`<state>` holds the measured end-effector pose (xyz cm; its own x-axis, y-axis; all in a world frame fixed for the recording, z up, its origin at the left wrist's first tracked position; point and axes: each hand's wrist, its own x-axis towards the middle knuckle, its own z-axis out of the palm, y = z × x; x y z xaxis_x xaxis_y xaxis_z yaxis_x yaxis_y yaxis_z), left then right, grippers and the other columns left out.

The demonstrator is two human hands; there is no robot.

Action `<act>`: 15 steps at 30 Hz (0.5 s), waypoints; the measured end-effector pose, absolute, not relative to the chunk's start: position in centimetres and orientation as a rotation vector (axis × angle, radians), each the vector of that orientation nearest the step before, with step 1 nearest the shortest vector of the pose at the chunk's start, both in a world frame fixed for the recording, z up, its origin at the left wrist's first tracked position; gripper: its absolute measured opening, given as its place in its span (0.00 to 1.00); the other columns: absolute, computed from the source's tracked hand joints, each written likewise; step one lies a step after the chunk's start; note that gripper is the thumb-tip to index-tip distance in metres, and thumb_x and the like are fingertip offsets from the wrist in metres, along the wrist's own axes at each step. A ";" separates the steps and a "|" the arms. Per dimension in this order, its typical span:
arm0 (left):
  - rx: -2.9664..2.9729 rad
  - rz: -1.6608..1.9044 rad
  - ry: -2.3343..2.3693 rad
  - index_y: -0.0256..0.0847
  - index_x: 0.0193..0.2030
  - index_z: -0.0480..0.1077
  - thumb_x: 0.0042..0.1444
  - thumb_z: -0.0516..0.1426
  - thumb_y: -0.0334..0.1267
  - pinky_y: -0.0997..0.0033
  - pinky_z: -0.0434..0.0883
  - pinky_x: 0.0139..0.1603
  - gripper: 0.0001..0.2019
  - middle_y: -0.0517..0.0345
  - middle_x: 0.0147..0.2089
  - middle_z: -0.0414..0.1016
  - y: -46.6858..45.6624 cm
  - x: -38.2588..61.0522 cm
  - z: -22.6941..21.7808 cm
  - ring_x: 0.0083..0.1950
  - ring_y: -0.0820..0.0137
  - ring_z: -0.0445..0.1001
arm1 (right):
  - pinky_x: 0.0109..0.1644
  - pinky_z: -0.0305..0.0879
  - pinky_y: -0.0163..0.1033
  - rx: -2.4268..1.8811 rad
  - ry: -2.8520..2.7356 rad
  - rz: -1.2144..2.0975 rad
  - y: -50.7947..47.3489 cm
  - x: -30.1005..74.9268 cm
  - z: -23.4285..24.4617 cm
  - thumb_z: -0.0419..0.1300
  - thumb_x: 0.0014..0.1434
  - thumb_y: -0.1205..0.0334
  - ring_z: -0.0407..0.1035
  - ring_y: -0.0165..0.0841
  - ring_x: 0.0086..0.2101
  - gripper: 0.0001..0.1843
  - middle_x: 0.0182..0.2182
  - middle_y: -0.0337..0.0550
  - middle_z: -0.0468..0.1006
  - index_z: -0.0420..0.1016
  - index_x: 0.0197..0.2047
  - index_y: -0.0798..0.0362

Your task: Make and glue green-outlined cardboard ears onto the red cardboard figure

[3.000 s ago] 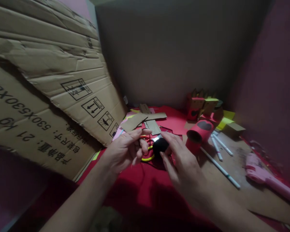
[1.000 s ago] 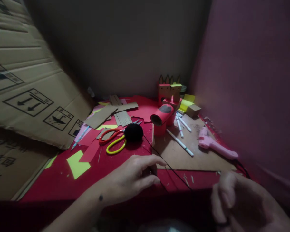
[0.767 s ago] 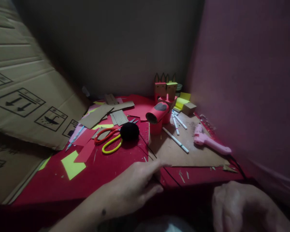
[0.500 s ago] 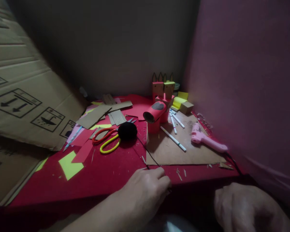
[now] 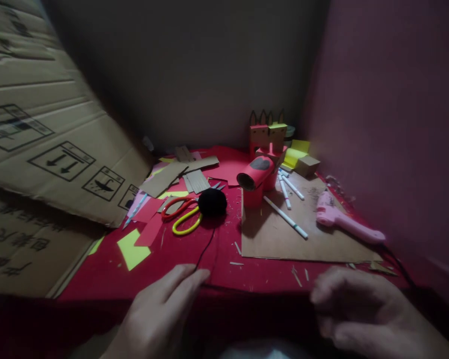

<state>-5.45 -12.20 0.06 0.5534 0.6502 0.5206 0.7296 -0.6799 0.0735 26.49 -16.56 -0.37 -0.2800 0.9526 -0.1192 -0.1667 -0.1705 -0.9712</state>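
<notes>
A ball of black yarn [image 5: 212, 202] rests over the scissors [image 5: 187, 221], which have one red and one yellow handle loop. From the ball a thin strand runs down to my left hand [image 5: 160, 304], pinched between thumb and fingers at the table's front edge. A dark line continues rightward from those fingertips along the edge. My right hand [image 5: 362, 311] is held in front of the table at the lower right, fingers curled toward the thumb; whatever they hold is hidden. Behind, a red paper-covered tube model [image 5: 256, 174] stands on a cardboard sheet [image 5: 284, 247].
A pink glue gun [image 5: 346, 222] and several white markers [image 5: 286, 218] lie on the right. Paper and cardboard scraps [image 5: 164, 179] cover the left. A large cardboard box [image 5: 78, 129] borders the left side; two small eared box figures [image 5: 268, 134] stand at the back.
My left hand has moved left and nearer, still pinching the yarn. My right hand has risen slightly and its curl has loosened. The view has turned a little left.
</notes>
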 end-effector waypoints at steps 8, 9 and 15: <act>-2.671 -0.983 -1.280 0.44 0.51 0.67 0.60 0.51 0.27 0.83 0.67 0.46 0.14 0.56 0.45 0.71 -9.5 -7.1 1.0 0.45 0.74 0.72 | 0.26 0.64 0.30 -1.312 -1.854 0.846 -13.8 24.2 0.8 0.60 0.56 0.58 0.70 0.29 0.23 0.07 0.22 0.38 0.75 0.76 0.28 0.48; -2.698 -1.048 -1.307 0.44 0.49 0.68 0.60 0.51 0.27 0.84 0.67 0.44 0.13 0.58 0.43 0.72 -9.1 -7.0 1.3 0.44 0.75 0.73 | 0.25 0.62 0.29 -1.325 -1.778 0.880 -13.6 24.0 0.8 0.60 0.56 0.57 0.68 0.29 0.22 0.09 0.20 0.37 0.73 0.75 0.27 0.48; -2.689 -1.248 -1.466 0.44 0.42 0.72 0.59 0.54 0.30 0.81 0.68 0.40 0.08 0.61 0.36 0.75 -7.2 -7.0 2.1 0.37 0.75 0.74 | 0.22 0.59 0.26 -1.308 -0.971 1.243 -12.6 23.2 0.0 0.67 0.48 0.54 0.61 0.24 0.19 0.12 0.18 0.35 0.67 0.73 0.24 0.52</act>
<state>-6.99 -7.23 2.13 0.3266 0.7781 0.5365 0.6539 -0.5959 0.4662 23.25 -12.61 0.03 0.1349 0.9802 -0.1452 -0.0968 -0.1328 -0.9864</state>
